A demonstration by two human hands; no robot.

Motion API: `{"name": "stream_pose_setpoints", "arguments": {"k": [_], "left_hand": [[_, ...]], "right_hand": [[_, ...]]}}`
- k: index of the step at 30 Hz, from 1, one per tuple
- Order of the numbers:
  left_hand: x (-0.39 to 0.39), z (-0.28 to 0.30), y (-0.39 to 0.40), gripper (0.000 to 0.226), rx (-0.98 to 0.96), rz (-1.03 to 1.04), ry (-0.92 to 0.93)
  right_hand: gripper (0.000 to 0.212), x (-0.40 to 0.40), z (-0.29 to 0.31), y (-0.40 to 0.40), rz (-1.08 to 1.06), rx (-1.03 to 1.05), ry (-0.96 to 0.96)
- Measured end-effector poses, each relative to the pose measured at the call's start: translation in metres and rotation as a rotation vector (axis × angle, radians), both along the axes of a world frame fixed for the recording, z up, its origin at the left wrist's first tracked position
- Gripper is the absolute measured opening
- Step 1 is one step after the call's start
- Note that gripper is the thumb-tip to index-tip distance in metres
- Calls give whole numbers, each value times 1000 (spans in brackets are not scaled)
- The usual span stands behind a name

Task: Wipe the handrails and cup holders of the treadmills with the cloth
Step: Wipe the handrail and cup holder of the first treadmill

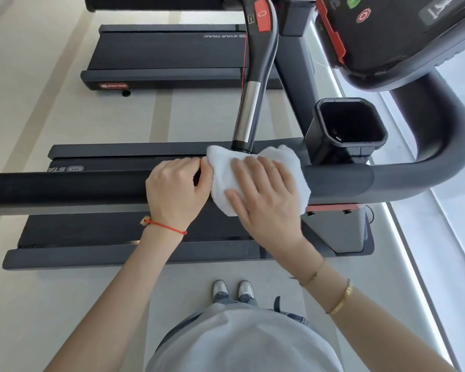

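Handrail (65, 187) runs left-right, left hand (176, 189) pinching cloth (223, 181), right hand (263, 194) flat on it

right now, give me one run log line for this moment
step: wiping handrail | right hand: flat on cloth | left hand: pinching cloth edge | cup holder: untouched

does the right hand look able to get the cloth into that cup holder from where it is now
Probably yes. The right hand lies flat on the cloth on the handrail, and the cup holder sits open-topped just beyond it, with nothing between them.
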State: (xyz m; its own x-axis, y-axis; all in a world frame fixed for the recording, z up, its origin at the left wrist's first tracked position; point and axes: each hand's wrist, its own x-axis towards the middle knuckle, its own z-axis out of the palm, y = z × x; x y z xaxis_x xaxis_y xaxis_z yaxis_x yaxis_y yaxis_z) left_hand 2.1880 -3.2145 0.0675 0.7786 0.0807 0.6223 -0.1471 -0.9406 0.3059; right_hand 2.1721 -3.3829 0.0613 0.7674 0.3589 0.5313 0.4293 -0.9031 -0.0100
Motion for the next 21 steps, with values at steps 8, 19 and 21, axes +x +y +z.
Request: {"name": "stream_pose_setpoints", "arguments": {"k": [8, 19, 21], "left_hand": [[-6, 2, 13, 35, 19, -146, 51], [-10, -13, 34, 36, 112, 2, -53], [-9, -13, 33, 35, 111, 5, -62]], "right_hand": [[36, 16, 10, -47, -200, -2, -87], [45, 8, 0, -18, 26, -163, -111], [44, 7, 0, -31, -7, -168, -101]]}}
